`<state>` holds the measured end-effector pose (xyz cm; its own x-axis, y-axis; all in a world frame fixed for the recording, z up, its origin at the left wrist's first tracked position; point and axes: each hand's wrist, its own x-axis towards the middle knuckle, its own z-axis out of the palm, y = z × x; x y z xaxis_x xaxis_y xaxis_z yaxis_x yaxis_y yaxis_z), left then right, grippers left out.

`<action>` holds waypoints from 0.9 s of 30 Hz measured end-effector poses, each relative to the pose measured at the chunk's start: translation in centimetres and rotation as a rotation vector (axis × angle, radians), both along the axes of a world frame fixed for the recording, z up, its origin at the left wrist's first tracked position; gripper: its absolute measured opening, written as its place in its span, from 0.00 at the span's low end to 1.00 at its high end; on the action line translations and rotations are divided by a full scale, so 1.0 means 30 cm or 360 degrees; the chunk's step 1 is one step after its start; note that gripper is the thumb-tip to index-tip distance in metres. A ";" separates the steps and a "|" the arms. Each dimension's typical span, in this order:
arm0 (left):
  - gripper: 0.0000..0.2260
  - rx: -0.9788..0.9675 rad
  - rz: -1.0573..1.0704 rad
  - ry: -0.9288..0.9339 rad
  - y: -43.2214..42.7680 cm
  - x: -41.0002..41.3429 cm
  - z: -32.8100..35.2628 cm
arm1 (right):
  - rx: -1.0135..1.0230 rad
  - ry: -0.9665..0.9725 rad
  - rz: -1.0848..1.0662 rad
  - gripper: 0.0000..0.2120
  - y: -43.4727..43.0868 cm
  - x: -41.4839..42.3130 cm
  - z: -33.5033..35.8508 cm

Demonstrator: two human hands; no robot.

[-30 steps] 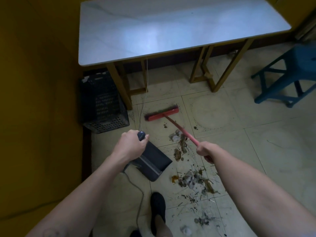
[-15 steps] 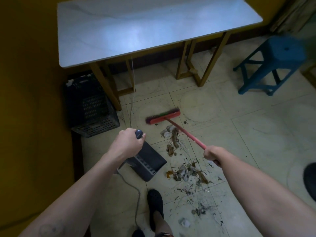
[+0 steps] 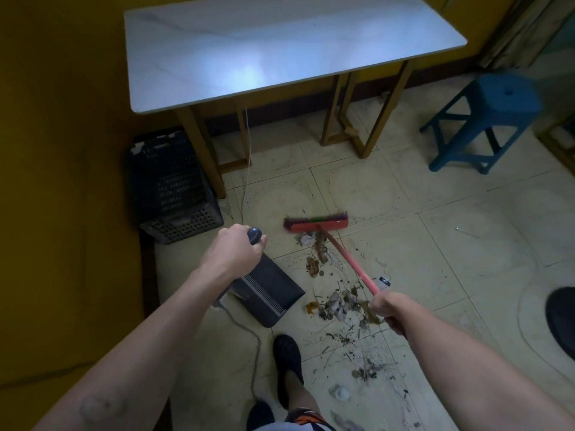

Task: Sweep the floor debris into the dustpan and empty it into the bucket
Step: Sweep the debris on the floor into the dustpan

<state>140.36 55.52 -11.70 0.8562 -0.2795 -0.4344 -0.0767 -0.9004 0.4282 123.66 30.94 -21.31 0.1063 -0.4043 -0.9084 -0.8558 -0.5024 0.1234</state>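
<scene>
Both hands unchanged — broom head (image 3: pixel 315 222) now squarer to debris (image 3: pixel 337 303).

A single wide-angle camera is riding on the person's head, looking forward and steeply down. It is taking in both bare forearms reaching out from the bottom corners, the tiled floor (image 3: pixel 466 259) close below, and a white table (image 3: pixel 280 45) standing farther ahead against the yellow wall (image 3: pixel 56 150). Straight lines are bending toward the frame edges. No second view is sharing the scene.
</scene>
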 end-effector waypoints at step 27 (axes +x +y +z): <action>0.13 -0.0123 -0.0065 -0.0150 0.430 -0.514 0.074 | -0.0104 0.0193 -0.0104 0.22 0.402 -0.664 0.029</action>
